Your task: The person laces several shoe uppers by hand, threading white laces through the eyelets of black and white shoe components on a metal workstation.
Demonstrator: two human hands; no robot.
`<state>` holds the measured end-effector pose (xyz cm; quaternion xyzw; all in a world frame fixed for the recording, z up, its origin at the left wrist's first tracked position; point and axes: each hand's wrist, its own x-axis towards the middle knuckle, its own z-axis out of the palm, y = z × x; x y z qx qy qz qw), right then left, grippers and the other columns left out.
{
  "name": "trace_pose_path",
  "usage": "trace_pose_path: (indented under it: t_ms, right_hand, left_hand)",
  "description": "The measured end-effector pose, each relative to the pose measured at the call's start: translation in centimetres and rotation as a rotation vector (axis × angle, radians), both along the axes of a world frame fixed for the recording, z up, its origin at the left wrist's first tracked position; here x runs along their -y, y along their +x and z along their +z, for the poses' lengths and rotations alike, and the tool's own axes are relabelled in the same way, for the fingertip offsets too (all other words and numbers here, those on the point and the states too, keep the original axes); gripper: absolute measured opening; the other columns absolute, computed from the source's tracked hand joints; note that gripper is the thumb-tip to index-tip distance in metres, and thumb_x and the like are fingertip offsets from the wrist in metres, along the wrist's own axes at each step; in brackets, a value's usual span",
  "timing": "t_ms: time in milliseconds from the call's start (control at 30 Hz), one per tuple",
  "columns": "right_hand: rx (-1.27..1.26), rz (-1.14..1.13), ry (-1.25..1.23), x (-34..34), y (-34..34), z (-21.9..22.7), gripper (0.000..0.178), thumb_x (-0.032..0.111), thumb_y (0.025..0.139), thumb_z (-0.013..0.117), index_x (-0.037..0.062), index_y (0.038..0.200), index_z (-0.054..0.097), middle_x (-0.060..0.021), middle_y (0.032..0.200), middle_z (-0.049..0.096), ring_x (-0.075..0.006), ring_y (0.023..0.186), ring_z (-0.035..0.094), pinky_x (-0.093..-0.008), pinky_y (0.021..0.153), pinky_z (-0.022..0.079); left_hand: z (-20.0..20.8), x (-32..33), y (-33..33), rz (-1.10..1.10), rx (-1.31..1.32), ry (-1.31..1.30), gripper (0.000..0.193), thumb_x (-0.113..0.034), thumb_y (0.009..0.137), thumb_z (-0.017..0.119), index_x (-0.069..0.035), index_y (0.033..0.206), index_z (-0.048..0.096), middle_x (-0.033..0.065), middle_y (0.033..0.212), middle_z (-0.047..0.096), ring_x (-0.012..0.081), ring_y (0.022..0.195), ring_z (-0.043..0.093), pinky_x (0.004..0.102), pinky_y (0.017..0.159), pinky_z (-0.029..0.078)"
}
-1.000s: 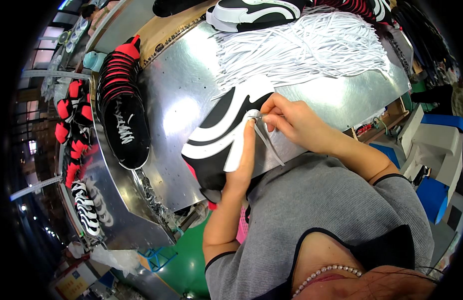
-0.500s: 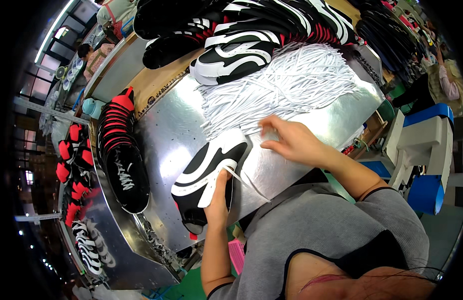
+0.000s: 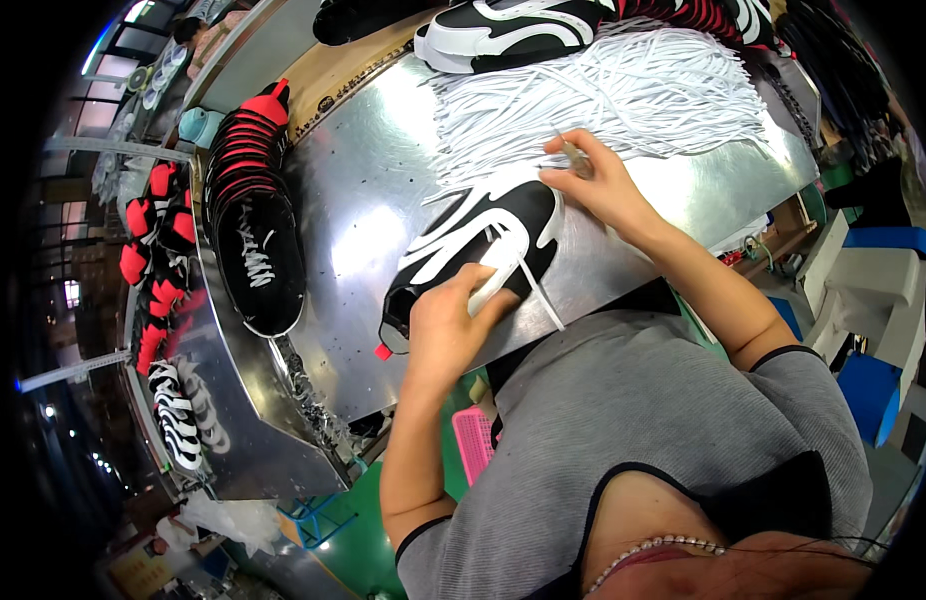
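A black and white shoe upper [image 3: 421, 262] with a red tab at its heel lies slantwise on the metal tabletop, its toe pointing away and to the right. My left hand [image 3: 448, 325] grips it by the white edge of its opening, fingers reaching inside. From that opening a white shoelace [image 3: 543, 292] trails toward me. Just beyond the toe, my right hand [image 3: 613, 190] is closed on a slim pointed tool [image 3: 575, 156], its tip directed away from me; its exact kind is unclear. A wide heap of white laces [image 3: 603, 100] lies right behind both.
Nested black and red uppers [image 3: 255, 225] stand in a row on the left. More black and white uppers [image 3: 513, 35] are stacked at the back. A pink basket [image 3: 473, 440] sits below the table's near edge. Beyond the right side is a grey and blue machine [image 3: 873, 290].
My right hand now shows a slim tool in its fingers. The left hand has shifted its grip onto the opening, and the shoe upper sits higher and further right in view.
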<state>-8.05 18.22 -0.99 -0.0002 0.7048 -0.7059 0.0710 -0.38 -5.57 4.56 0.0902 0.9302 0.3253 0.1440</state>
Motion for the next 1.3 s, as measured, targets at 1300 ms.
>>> trace_pose_path:
  t_ms: [1300]
  right_hand:
    - [-0.194,0.171,-0.183,2.9,-2.9,2.6,0.019,0.020,0.087,0.071,0.0012,0.083,0.067,0.0024,0.070,0.060,-0.0044,0.065,0.047,-0.0234,0.061,0.039]
  left_hand:
    - [1.8,-4.9,-3.9,-0.095,-0.084,-0.269,0.032,-0.034,0.092,0.064,-0.003,0.097,0.070,0.0142,0.082,0.070,0.0325,0.076,0.067,0.0406,0.068,0.050]
